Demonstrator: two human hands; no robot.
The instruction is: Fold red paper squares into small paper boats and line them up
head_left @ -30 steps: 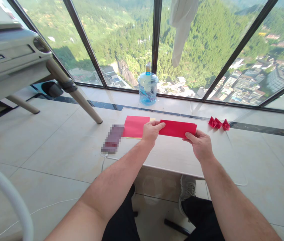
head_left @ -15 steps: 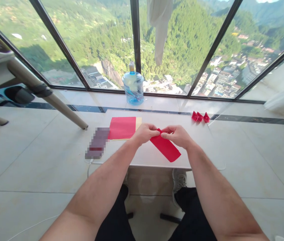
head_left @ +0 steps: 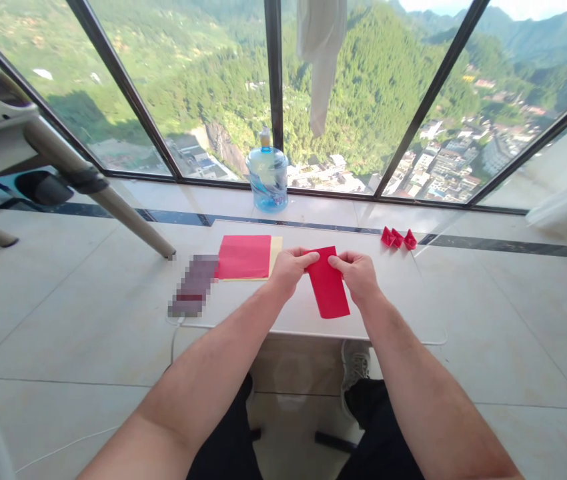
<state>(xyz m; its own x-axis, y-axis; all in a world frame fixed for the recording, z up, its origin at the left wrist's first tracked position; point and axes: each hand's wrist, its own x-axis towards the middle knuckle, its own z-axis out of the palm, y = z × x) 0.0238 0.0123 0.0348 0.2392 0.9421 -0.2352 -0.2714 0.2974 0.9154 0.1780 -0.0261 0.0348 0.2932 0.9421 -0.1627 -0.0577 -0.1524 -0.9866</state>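
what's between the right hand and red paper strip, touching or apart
Touching: in the head view, the right hand holds the red paper strip, thumb over its edge.

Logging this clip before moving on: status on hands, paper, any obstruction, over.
Left hand and right hand pinch red paper strip near far end. Strip slanted, free end toward the person. No obstruction seen; folded red pieces apart, off to the right.

The red paper (head_left: 330,287) is a flat, narrow rectangle. It slants slightly over the white worktop (head_left: 401,280), its lower end toward the front edge.
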